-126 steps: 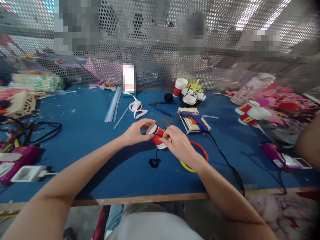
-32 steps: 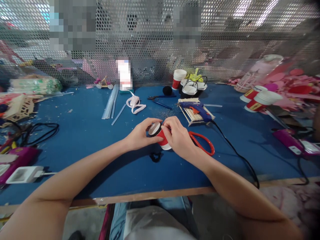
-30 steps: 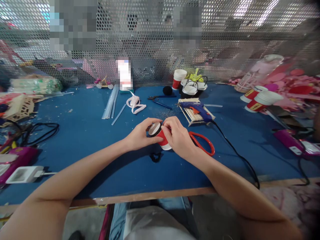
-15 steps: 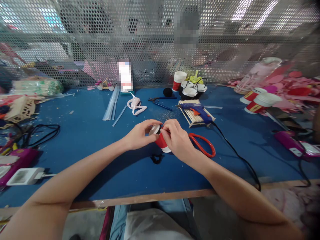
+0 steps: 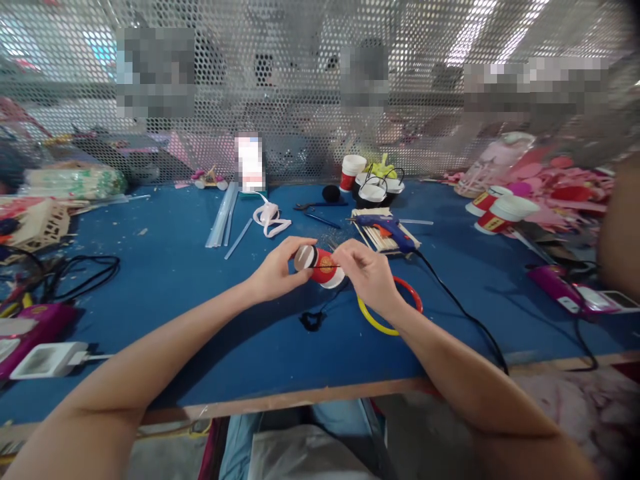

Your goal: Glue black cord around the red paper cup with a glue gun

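Observation:
In my left hand [image 5: 280, 270] is a red-and-white paper cup [image 5: 326, 265], tipped on its side with its base to the left. Thumb and fingers close around the base end, where a black band [image 5: 309, 257] circles the cup. A dark strand of yarn runs across the cup's red side to my right hand [image 5: 364, 270], whose fingertips pinch it by the rim. Below the cup, a small tangle of black yarn [image 5: 312, 321] lies on the table. Partly behind my right wrist is a red-and-yellow loop [image 5: 380, 325], its full shape hidden.
A blue glue gun [image 5: 385, 227] rests on a wooden stick rack [image 5: 375, 241], its cable running right. Behind are pliers [image 5: 320, 205], a black ball [image 5: 331, 193], several paper cups [image 5: 354, 167] and glue sticks [image 5: 223, 217]. White ribbon [image 5: 270, 217] lies near a phone [image 5: 251, 163].
The cup has turned, showing its gold emblem. My right hand has moved right, drawing the strand along the cup. The loop by my right wrist now shows yellow as well as red.

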A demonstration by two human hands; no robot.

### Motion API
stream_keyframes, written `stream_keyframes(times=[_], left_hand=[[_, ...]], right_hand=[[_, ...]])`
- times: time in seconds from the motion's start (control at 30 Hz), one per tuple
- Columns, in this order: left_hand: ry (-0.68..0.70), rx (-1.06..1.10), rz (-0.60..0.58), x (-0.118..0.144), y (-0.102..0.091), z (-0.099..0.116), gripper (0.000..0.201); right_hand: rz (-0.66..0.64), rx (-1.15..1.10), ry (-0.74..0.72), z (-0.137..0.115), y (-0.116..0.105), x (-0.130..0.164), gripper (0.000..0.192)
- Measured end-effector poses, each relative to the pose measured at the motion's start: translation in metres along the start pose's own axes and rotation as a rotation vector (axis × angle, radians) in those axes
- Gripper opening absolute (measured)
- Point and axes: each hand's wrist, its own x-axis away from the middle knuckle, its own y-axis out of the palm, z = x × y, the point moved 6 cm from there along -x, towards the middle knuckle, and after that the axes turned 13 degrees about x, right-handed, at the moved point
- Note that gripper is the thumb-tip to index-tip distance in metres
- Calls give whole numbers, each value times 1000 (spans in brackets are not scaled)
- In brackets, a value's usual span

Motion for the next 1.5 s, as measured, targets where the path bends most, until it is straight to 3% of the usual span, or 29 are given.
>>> stream_keyframes(times=[0.07, 0.13, 0.2, 0.23, 0.3, 0.37, 0.43, 0.47, 0.5, 0.57, 0.63, 0.73, 0.83, 1.0, 1.13, 1.2, 1.3, 1.5], left_hand=[[19, -45, 12, 0, -2, 0, 50], [14, -72, 30, -1, -3, -1, 50], [4, -77, 47, -1, -4, -2, 50], [1, -74, 53, 0, -3, -3, 50], [-3, -62, 56, 0, -3, -4, 51], [0, -57, 57, 0, -2, -4, 52], [10, -62, 60, 1, -2, -2, 52], [15, -67, 59, 1, -2, -1, 52], [19, -71, 58, 1, -2, 1, 52], [23, -78, 49, 1, -1, 4, 51], [27, -83, 42, 1, -1, 6, 51], [21, -83, 29, -1, 2, 8, 52], [-4, -79, -15, -5, 5, 9, 52], [-79, 3, -81, -10, 7, 6, 53], [-138, 166, -88, -6, 4, -4, 54], [-130, 235, -87, -1, 3, -7, 54], [-118, 329, -74, 5, 3, -13, 52], [-115, 384, -14, 10, 5, -21, 53]], right_hand=[[-65, -83, 43, -3, -2, 0, 39], [-233, -127, 5, -10, 3, 1, 42], [-418, -70, -75, -15, 7, 2, 41], [-440, 10, -95, -13, 5, 1, 39], [-294, 200, -39, 0, -12, -11, 35], [-28, 355, 118, 22, -42, -24, 31], [146, 514, 254, 45, -71, -33, 30], [172, 669, 292, 55, -81, -37, 28], [123, 818, 332, 66, -87, -41, 24], [-129, 1025, 403, 92, -86, -46, 22], [-289, 1058, 424, 110, -81, -47, 18], [-368, 1019, 434, 125, -73, -47, 13], [-357, 985, 476, 129, -70, -46, 15], [-188, 910, 552, 125, -80, -44, 39], [6, 614, 538, 107, -84, -41, 46], [-28, 351, 517, 94, -76, -37, 34], [-188, 39, 478, 70, -56, -27, 19], [-197, 15, 345, 34, -40, 2, 22]])
